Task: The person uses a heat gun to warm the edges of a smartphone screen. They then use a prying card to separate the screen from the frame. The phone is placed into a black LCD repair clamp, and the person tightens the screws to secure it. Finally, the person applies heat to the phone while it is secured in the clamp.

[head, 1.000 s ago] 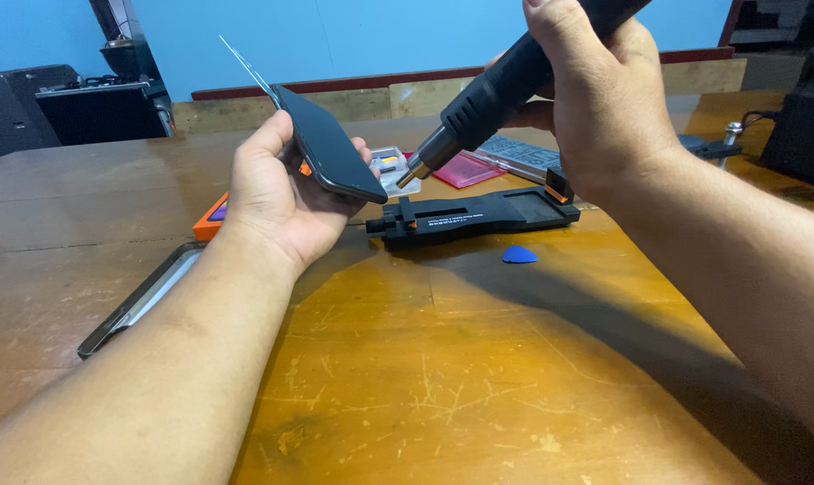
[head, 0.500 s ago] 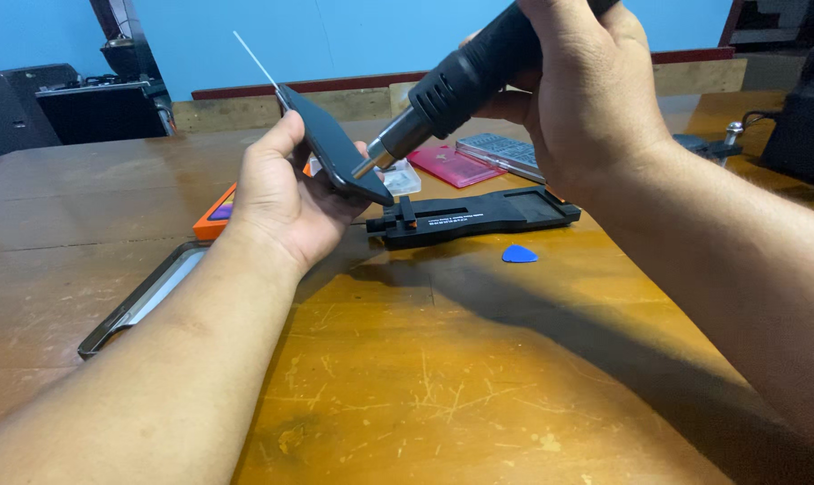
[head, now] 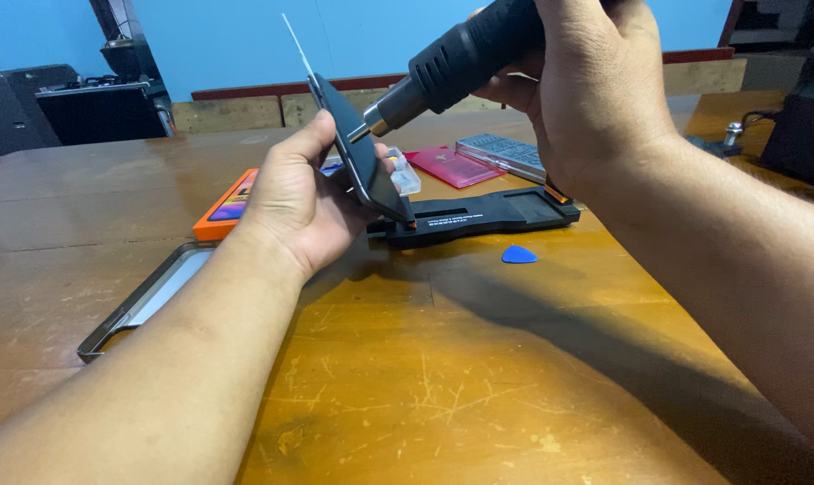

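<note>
My left hand (head: pixel 297 202) holds a dark smartphone (head: pixel 360 157) tilted on edge above the wooden table (head: pixel 443 386), with a thin white strip (head: pixel 296 36) sticking up from its top end. My right hand (head: pixel 591 85) grips a black hot-air gun (head: pixel 456 61). Its metal nozzle (head: pixel 376 124) points down-left and nearly touches the phone's upper face.
A black holder jig (head: pixel 488 216) lies behind the phone, with a blue triangular pick (head: pixel 518 256) in front of it. An orange box (head: pixel 227 205), a pink card (head: pixel 452 166), a grey flat pack (head: pixel 501 153) and a phone frame (head: pixel 142 301) lie around. Dark equipment (head: pixel 802 108) stands at right.
The hot-air gun has moved left and up along the phone toward its top end. My left hand has raised and tilted the phone slightly.
</note>
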